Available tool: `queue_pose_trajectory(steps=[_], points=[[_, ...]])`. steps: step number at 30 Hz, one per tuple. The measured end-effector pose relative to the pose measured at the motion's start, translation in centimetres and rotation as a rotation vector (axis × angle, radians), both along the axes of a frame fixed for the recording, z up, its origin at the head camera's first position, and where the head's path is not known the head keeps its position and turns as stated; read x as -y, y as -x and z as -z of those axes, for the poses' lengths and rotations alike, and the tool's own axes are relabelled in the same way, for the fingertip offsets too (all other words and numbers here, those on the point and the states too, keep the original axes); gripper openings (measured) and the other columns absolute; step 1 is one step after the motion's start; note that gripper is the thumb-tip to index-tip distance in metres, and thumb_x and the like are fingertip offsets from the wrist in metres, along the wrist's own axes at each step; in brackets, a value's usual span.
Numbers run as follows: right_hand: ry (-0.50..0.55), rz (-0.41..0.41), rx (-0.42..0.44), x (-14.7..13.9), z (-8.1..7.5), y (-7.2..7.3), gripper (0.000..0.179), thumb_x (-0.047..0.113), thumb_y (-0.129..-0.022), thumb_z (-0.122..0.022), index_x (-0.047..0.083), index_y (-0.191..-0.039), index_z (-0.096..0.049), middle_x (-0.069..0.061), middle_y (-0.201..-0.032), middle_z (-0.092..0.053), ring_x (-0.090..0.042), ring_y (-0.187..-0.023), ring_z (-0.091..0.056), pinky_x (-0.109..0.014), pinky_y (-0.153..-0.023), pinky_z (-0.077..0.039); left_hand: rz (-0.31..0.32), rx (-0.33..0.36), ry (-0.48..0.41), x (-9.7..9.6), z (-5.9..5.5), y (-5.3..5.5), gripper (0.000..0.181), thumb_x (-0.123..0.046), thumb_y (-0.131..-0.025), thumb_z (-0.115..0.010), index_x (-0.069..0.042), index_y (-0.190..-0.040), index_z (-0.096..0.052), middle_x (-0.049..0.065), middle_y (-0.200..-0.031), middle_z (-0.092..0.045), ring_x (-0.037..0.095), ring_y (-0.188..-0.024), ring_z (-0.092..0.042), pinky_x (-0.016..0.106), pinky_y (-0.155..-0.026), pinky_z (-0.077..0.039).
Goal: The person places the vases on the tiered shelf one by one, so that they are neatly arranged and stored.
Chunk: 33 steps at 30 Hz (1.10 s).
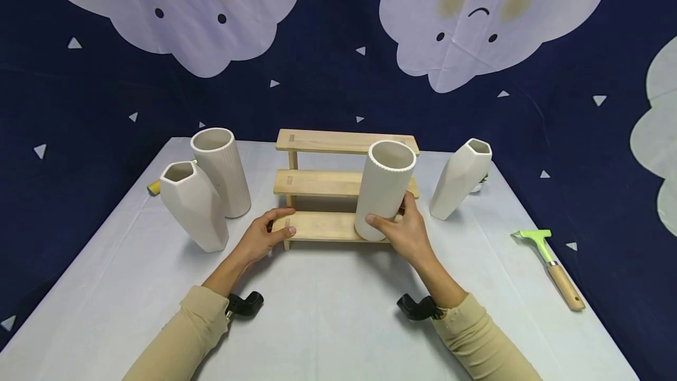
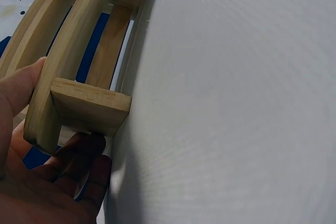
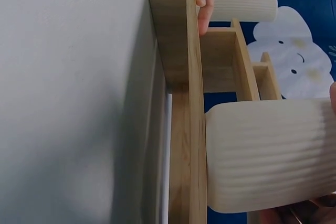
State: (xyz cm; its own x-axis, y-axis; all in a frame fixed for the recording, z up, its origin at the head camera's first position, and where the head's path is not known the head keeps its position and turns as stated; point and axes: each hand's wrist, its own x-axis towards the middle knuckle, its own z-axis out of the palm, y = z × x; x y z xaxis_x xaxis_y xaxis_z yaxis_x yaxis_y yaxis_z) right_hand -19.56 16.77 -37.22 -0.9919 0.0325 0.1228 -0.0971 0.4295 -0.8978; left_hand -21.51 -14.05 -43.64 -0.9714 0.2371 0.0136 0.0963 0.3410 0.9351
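Observation:
A three-tier wooden shelf (image 1: 322, 226) stands in the middle of the table. My left hand (image 1: 262, 233) grips the left end of its lowest tier; in the left wrist view the thumb lies on the top of the board (image 2: 44, 93), with fingers below. On the right part of that tier a white cylindrical vase (image 1: 385, 196) stands upright. My right hand (image 1: 407, 231) holds it low down, thumb in front and fingers around the right side. Fine ribs show on the vase (image 3: 268, 156) in the right wrist view, its base against the board.
Left of the shelf are a ribbed white vase (image 1: 224, 175) and a faceted white vase (image 1: 195, 207). Another faceted vase (image 1: 461, 178) stands at the right, partly hiding a small plant (image 1: 480, 183). A green hand tool with a wooden handle (image 1: 560, 281) lies near the right edge.

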Motion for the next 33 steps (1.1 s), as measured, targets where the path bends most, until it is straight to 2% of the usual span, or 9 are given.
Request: queue_pose_trajectory(steps=[8, 12, 17, 21, 33], points=[[0.025, -0.003, -0.025, -0.7, 0.0, -0.3, 0.086, 0.027, -0.073, -0.081, 0.013, -0.142, -0.033, -0.016, -0.131, -0.048, -0.03, -0.122, -0.046, -0.047, -0.107, -0.03, -0.002, -0.004, 0.011, 0.0, 0.0, -0.1, 0.051, -0.025, -0.089, -0.065, -0.012, -0.136, -0.049, 0.017, -0.142, -0.045, 0.023, -0.101, -0.048, 0.026, -0.076, -0.043], [0.051, -0.013, -0.056, -1.2, 0.0, -0.7, 0.084, 0.025, -0.073, -0.081, 0.015, -0.142, -0.034, -0.014, -0.132, -0.047, -0.029, -0.123, -0.046, -0.047, -0.109, -0.03, -0.001, -0.005, 0.005, 0.0, 0.0, -0.1, 0.051, -0.025, -0.089, -0.066, -0.011, -0.136, -0.049, 0.017, -0.142, -0.045, 0.025, -0.107, -0.049, 0.026, -0.079, -0.043], [0.072, -0.038, -0.111, -2.0, -0.1, -1.0, 0.081, 0.017, -0.076, -0.079, 0.012, -0.142, -0.032, -0.013, -0.134, -0.048, -0.027, -0.125, -0.045, -0.043, -0.11, -0.03, 0.003, -0.007, 0.001, 0.0, 0.0, -0.1, 0.051, -0.025, -0.089, -0.066, -0.011, -0.135, -0.049, 0.017, -0.143, -0.045, 0.028, -0.114, -0.049, 0.028, -0.084, -0.043], [0.082, -0.052, -0.142, -2.9, 0.1, -1.0, 0.081, 0.013, -0.078, -0.077, 0.005, -0.143, -0.03, -0.016, -0.135, -0.048, -0.03, -0.127, -0.044, -0.042, -0.112, -0.029, 0.004, -0.011, 0.001, 0.0, -0.1, -0.1, 0.051, -0.026, -0.089, -0.066, -0.011, -0.135, -0.05, 0.017, -0.143, -0.045, 0.027, -0.112, -0.049, 0.027, -0.083, -0.043], [-0.051, -0.067, -0.163, -5.5, 1.6, -0.8, 0.066, 0.02, -0.083, -0.073, 0.005, -0.138, -0.04, -0.016, -0.134, -0.052, -0.032, -0.126, -0.047, -0.042, -0.107, -0.035, 0.008, -0.007, 0.002, 0.1, 0.0, -0.1, 0.051, -0.025, -0.089, -0.065, -0.011, -0.136, -0.049, 0.017, -0.142, -0.045, 0.021, -0.099, -0.049, 0.025, -0.076, -0.044]])
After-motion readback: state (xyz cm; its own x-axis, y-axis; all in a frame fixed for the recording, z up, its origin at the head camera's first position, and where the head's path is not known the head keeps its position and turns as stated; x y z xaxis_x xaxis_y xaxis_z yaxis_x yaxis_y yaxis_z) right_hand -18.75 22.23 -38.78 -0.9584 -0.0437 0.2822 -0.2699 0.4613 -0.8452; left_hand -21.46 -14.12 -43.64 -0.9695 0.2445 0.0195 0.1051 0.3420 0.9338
